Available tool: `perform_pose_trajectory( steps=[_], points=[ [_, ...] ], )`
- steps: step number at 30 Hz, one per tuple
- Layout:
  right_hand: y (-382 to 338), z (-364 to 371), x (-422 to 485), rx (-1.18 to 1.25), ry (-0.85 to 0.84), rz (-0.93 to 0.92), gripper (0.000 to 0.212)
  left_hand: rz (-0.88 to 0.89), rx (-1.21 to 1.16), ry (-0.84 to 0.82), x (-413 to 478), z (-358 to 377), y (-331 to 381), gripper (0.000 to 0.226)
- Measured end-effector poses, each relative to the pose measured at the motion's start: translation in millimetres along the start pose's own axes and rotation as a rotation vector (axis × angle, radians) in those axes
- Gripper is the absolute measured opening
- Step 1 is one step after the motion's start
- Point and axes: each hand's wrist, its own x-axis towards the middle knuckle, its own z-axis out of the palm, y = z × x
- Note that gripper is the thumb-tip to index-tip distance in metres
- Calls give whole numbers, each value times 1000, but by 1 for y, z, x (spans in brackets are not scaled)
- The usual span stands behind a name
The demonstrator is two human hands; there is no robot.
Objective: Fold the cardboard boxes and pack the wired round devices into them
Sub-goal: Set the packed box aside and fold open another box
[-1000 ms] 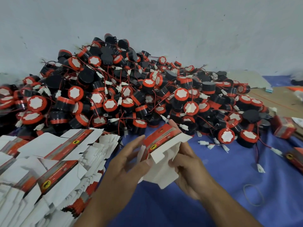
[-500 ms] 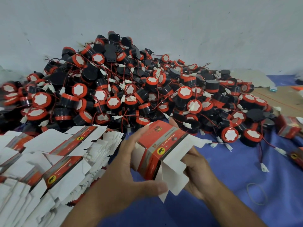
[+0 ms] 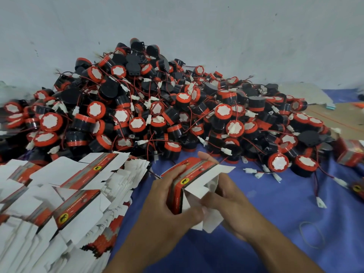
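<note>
A small red cardboard box [image 3: 189, 180] with white inner flaps is held over the blue cloth, opened into a sleeve with its end flaps sticking out. My left hand [image 3: 167, 205] wraps its red side, thumb under the lower corner. My right hand [image 3: 228, 201] grips the white flaps at the open end, one fingertip showing above the box's far edge. A big heap of black and red round wired devices [image 3: 157, 111] lies behind, against the wall. Flat unfolded boxes [image 3: 65, 194] are stacked at the left.
Folded red boxes [image 3: 348, 152] lie at the right edge. A rubber band [image 3: 311, 233] rests on the blue cloth [image 3: 275, 203] at the lower right. Loose white connectors on red wires trail from the heap. Brown cardboard [image 3: 342, 117] lies at the far right.
The flat box has been opened into a sleeve and lowered towards me. My left hand closed around its red side; my right hand shifted onto the white end flaps.
</note>
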Motion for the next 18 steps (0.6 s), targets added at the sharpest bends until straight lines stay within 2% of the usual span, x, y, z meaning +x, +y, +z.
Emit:
perform_pose_trajectory(
  steps=[3,7,10,13,14,15,17,18],
  points=[
    [1,-3,-1,164,-68,0,91,-19,-35,46,2,0,-3,66],
    [0,-3,0,252,-134,-36,89,-70,-188,240,8,-9,-7,38],
    [1,2,-2,178,-114,-9,70,-142,-226,285,15,-11,-7,19],
    [0,8,0,108,-14,9,43,-199,-11,163,17,-5,-4,23],
    [-1,9,2,127,20,8,34,-234,78,163,17,0,-1,16],
    [-1,8,4,177,62,15,32,-240,158,146,17,6,4,28],
    [0,3,5,326,95,48,41,-182,311,70,1,11,8,70],
    [1,0,4,353,88,53,43,-162,360,56,-7,13,11,78]
  ],
)
